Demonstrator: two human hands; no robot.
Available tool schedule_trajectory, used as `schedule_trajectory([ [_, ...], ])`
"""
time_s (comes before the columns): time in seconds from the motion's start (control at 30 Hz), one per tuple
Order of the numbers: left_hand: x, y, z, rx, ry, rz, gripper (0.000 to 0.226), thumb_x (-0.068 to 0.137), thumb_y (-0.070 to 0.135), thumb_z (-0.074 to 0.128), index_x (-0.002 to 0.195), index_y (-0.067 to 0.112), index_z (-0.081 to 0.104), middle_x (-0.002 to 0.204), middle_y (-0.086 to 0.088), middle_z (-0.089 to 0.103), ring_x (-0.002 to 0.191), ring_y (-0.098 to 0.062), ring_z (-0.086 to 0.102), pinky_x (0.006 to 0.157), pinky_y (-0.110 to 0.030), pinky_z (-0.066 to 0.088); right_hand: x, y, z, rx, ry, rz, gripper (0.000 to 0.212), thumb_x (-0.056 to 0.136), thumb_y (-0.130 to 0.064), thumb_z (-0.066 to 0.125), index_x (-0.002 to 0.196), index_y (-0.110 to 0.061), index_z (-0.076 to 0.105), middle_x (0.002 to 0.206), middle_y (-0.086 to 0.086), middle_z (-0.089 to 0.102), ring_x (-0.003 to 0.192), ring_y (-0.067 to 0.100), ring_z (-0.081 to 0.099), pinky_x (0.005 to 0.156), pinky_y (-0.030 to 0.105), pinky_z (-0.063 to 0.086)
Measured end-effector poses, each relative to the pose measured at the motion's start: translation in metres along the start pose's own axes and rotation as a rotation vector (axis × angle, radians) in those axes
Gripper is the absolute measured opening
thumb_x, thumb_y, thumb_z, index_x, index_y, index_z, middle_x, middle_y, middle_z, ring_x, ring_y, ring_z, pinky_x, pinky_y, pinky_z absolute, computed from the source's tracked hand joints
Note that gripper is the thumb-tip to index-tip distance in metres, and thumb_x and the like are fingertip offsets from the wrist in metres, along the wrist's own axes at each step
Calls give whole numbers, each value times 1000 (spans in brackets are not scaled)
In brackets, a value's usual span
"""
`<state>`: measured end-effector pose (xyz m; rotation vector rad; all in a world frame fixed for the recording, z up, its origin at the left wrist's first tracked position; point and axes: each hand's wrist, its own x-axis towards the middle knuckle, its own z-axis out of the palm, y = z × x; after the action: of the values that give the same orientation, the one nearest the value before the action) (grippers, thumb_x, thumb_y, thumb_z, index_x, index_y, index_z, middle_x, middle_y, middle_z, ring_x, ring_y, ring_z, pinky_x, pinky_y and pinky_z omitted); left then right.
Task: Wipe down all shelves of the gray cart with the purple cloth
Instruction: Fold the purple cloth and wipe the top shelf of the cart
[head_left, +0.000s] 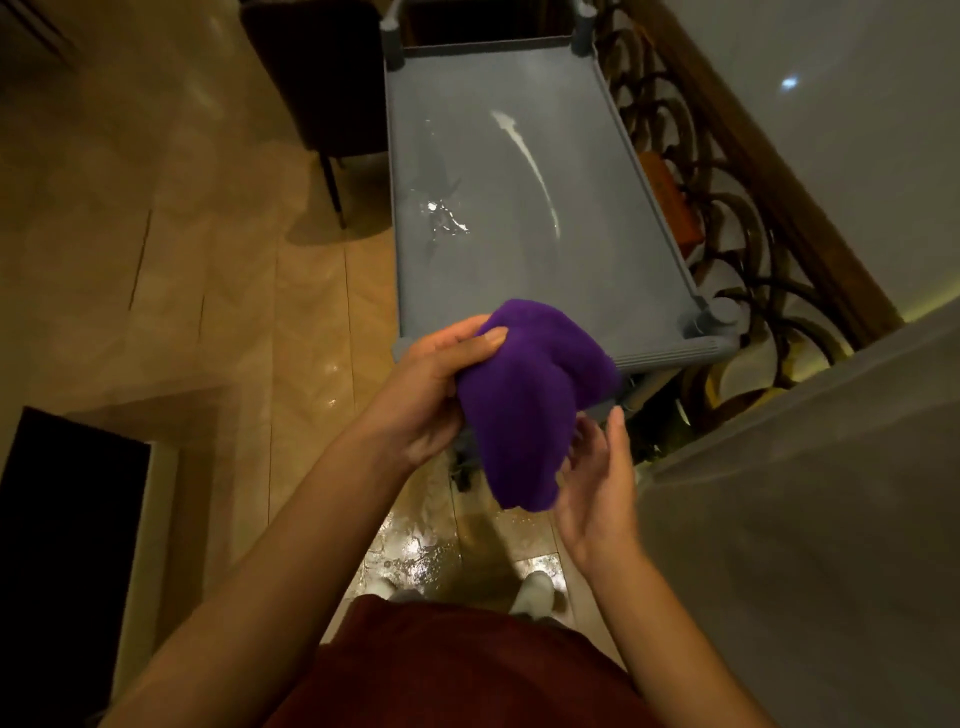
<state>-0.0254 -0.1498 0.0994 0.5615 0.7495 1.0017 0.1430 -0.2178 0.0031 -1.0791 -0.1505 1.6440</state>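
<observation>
The purple cloth (524, 405) is held bunched up in the air between the two hands, in front of the near edge of the gray cart (670, 353). It is gripped at its upper left side by the left hand (431, 384), thumb pressed on top. The right hand (597, 488) is spread loosely, its fingers touching the cloth's lower right side without closing on it. On the cart's top shelf (493, 280), beyond the cloth, wet glints and a pale streak are seen.
</observation>
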Motion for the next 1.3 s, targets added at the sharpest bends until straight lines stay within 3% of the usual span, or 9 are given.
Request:
schedule_trajectory([
  [0.13, -33, 9, -45, -216, -32, 58, 35, 89, 9, 61, 122, 3, 68, 117, -15, 71, 107, -21, 70, 92, -30, 55, -13, 12, 71, 73, -205, 65, 72, 86, -52, 69, 142, -10, 54, 142, 14, 61, 133, 31, 56, 114, 48, 40],
  [0.37, -108, 58, -182, -60, 269, 93, 12, 83, 16, 66, 90, 18, 75, 85, 3, 71, 84, -12, 61, 64, -22, 55, -16, 63, 179, -391, -228, -109, 31, 87, -22, 76, 118, -24, 72, 115, 5, 78, 102, 23, 76, 71, 30, 62],
  [0.47, -133, 79, -225, 189, 330, 2, 30, 82, 23, 67, 111, 17, 71, 100, -5, 71, 88, -15, 65, 71, -30, 56, -8, 84, 225, -500, -319, -59, 31, 79, -27, 81, 109, -22, 77, 112, 8, 78, 100, 25, 76, 72, 31, 61],
  [0.57, -136, 114, -248, 287, 430, 148, 56, 79, 37, 68, 132, 22, 57, 128, -5, 68, 112, -12, 67, 83, -32, 54, 2, 96, 265, -667, -459, 11, 35, 74, -33, 83, 107, -20, 78, 108, 11, 79, 96, 24, 77, 73, 31, 60],
  [0.7, -115, 163, -259, 315, 170, 134, 58, 86, 43, 72, 139, 27, 54, 134, -2, 65, 121, -17, 64, 86, -27, 56, 21, 109, 317, -910, -601, 6, 37, 78, -49, 81, 106, -24, 77, 105, 7, 79, 95, 24, 77, 74, 33, 61],
  [0.8, -87, 178, -260, 274, 98, 52, 43, 93, 37, 66, 129, 14, 63, 125, -15, 69, 117, -28, 66, 90, -34, 57, 48, 118, 352, -1018, -515, -182, 45, 78, -69, 67, 93, -28, 78, 93, 1, 79, 86, 18, 77, 73, 33, 62],
  [1.03, 19, 220, -288, 183, 465, 180, 26, 95, 25, 66, 118, 14, 68, 108, -7, 77, 100, -22, 73, 76, -33, 59, 173, 111, 370, -957, -139, -447, 40, 69, -67, 59, 97, -39, 65, 98, -14, 70, 89, -6, 66, 73, 23, 50],
  [1.13, 83, 249, -292, 134, 522, 248, 26, 93, 21, 67, 118, 15, 67, 107, -5, 77, 97, -20, 74, 68, -30, 60, 230, 85, 374, -889, 37, -542, 39, 66, -66, 61, 86, -33, 65, 89, -7, 71, 84, 2, 68, 72, 28, 51],
  [1.3, 169, 277, -278, 48, 438, 128, 29, 85, 2, 67, 113, 10, 66, 101, -15, 75, 87, -25, 75, 65, -36, 59, 265, 77, 393, -820, -212, -376, 56, 70, -73, 76, 120, -56, 58, 117, -24, 68, 108, 1, 69, 76, 22, 61],
])
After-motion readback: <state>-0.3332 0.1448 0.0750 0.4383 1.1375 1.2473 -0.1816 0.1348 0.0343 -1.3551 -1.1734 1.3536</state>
